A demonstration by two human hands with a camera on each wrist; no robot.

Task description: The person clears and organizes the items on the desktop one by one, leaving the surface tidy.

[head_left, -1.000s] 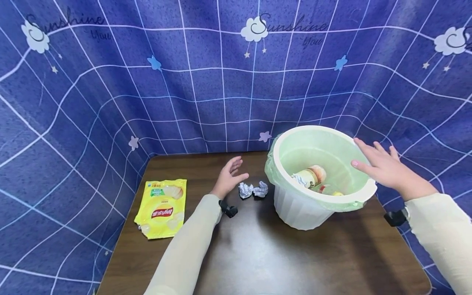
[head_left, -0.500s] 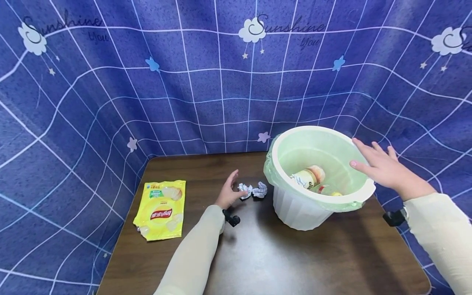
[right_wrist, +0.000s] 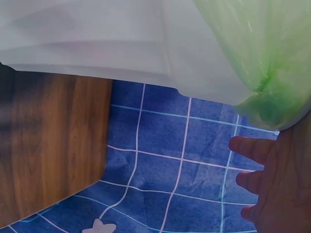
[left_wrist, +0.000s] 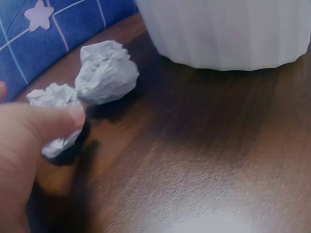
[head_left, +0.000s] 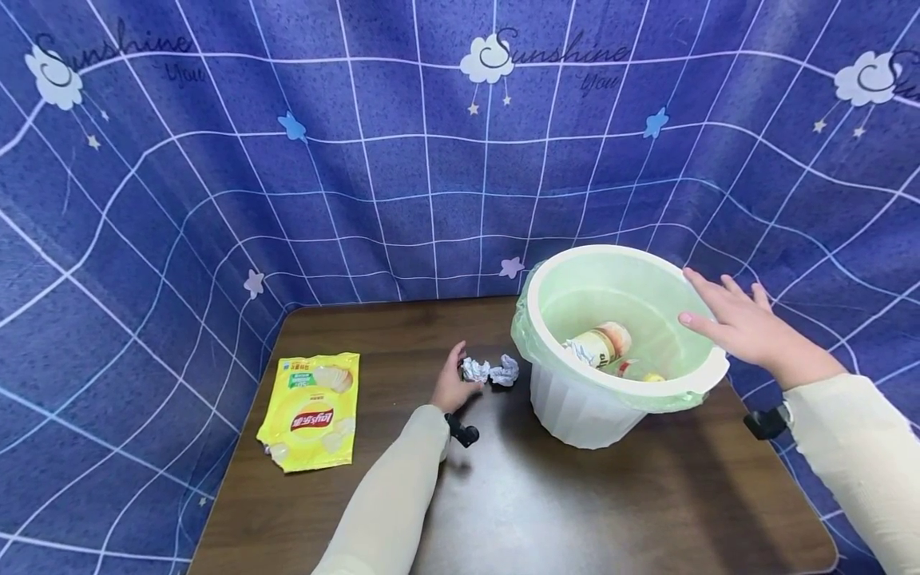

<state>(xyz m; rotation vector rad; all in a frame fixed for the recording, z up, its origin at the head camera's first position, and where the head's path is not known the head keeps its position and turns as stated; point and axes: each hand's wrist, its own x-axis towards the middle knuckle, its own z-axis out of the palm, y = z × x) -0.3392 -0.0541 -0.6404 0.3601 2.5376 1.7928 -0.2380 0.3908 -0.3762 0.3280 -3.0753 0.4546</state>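
My left hand (head_left: 453, 388) is low over the table at the left crumpled paper ball (head_left: 475, 370), thumb and fingers spread on either side of it. In the left wrist view the thumb (left_wrist: 56, 121) overlaps that ball. Close beside it lies another crumpled paper ball (left_wrist: 107, 73). My right hand (head_left: 743, 327), fingers extended, is at the right rim of a white bin (head_left: 582, 415) lined with a green bag (head_left: 528, 331). Inside the bin lie a printed cylindrical container (head_left: 602, 343), crumpled paper and small red and yellow items.
A yellow Lay's chip bag (head_left: 309, 415) lies flat at the left of the brown wooden table (head_left: 517, 495). A blue grid-patterned curtain (head_left: 402, 184) hangs behind and around the table. The right wrist view shows a table edge near the bin.
My left hand has come down and toward me, from behind the left paper ball to around it. The right hand stays at the bin's rim, and the paper balls lie where they were.
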